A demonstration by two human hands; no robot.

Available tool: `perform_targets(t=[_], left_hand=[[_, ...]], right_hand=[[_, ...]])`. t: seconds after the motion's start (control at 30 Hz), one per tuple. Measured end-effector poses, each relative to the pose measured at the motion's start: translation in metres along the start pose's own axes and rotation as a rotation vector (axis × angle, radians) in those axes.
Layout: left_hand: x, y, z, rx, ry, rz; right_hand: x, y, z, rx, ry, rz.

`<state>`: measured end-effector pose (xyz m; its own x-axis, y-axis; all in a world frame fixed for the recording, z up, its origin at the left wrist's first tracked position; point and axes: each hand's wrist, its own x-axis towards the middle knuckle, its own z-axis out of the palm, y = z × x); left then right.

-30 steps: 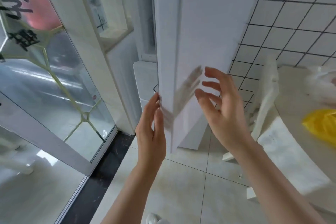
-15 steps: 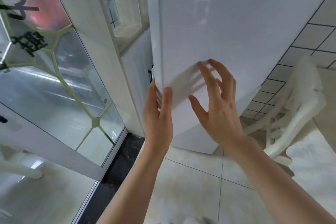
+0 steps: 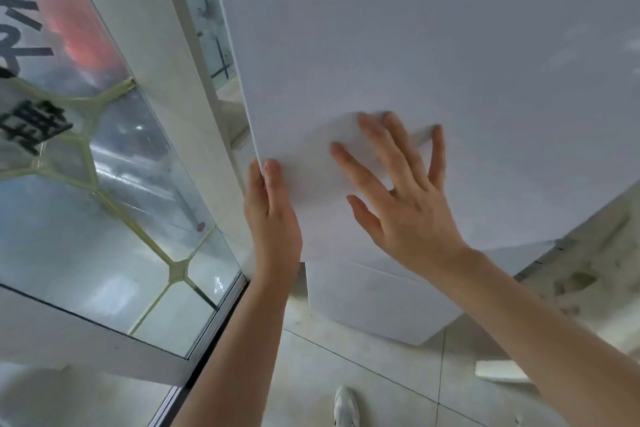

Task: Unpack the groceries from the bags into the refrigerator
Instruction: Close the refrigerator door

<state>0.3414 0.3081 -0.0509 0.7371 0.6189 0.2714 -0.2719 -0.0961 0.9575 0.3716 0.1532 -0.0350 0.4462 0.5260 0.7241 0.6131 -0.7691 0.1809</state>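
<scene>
The white refrigerator door fills the upper right of the head view, with its face turned toward me. My left hand holds the door's left edge, thumb on the front and fingers behind the edge. My right hand presses flat on the door face with its fingers spread. Below the door sits the refrigerator's lower white compartment front. No grocery bags are in view.
A glass door with black lettering and a white frame post stands close on the left. The floor is pale tile; my white shoe shows at the bottom. A white furniture foot lies low right.
The door, seen edge-on a second ago, has swung so its face is toward me. My right hand moved from hovering to flat on it. The table and yellow bag left the view.
</scene>
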Motion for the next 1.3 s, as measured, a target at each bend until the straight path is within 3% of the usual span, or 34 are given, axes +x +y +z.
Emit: perform_targets(t=[0.27,0.57,0.83,1.2,1.3], left_hand=[[0.074,-0.021,0.054,0.003,0.1,-0.041],[0.122,-0.058,0.1,0.082,-0.005,0.019],[0.125,-0.077,0.116,0.127,0.03,0.082],[0.13,-0.081,0.11,-0.011,-0.007,0.059],[0.131,-0.079,0.101,-0.042,-0.05,0.033]], right_hand=[[0.036,0.043,0.065,-0.17,0.037,-0.038],[0.063,0.068,0.106,-0.224,0.04,0.049],[0.064,0.076,0.126,-0.432,0.078,0.015],[0.068,0.071,0.122,-0.41,0.043,0.057],[0.07,0.066,0.107,-0.304,-0.047,0.072]])
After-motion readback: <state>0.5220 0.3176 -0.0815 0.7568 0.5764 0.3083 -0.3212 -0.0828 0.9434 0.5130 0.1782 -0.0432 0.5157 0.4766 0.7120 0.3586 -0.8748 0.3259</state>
